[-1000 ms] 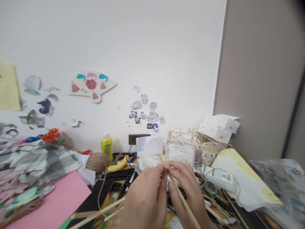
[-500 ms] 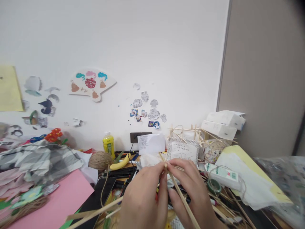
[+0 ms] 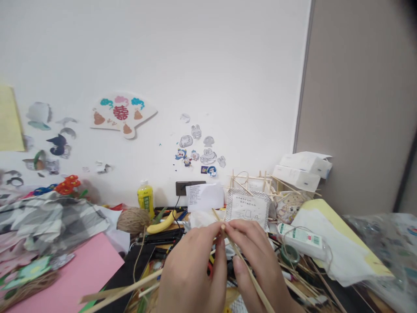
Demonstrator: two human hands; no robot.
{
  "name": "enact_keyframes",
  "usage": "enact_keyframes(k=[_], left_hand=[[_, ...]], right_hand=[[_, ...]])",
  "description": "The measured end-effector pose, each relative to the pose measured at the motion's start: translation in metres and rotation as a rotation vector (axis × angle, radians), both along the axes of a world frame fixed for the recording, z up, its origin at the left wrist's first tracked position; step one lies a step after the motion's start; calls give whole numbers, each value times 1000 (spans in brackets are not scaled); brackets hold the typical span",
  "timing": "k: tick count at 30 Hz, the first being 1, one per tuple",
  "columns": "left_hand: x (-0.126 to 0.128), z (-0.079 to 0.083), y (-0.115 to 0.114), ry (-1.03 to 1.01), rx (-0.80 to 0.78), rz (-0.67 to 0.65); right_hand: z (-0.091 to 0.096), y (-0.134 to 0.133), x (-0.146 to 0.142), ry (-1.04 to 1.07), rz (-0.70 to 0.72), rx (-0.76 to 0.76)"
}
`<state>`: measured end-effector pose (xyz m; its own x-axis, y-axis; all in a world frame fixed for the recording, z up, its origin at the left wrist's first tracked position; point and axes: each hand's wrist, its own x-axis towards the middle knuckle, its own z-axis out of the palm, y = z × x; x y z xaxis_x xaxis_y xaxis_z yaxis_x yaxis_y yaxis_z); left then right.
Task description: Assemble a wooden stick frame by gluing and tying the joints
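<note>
while my left hand and right hand meet at the fingertips, both are closed in a pinch on thin wooden sticks, right where they come together. one runs down past my right fingers toward me; other lengths pass out left of my left hand, and i can't tell whether it grips those too. as i judge it, the step in hand is steadying this meeting point, and the next move calls for a light, firm pinch so nothing slips.

a yellow bottle stands upright by the twine ball, its level unclear. a pale bottle lies near the green tape roll, contents unreadable. white boxes sit stacked, their insides hidden.
</note>
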<state>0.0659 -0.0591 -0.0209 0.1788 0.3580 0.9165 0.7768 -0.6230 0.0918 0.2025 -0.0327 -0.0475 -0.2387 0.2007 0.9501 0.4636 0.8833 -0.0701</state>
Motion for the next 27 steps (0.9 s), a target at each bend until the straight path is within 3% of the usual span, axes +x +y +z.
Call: enact_keyframes(k=[18,27], left_hand=[[-1,-1,-1,-14,3,-19],[0,-2,-7,87,22,5]], right_hand=[[6,-3,3,-25,2,39],[4,2,3,103,-40,81]])
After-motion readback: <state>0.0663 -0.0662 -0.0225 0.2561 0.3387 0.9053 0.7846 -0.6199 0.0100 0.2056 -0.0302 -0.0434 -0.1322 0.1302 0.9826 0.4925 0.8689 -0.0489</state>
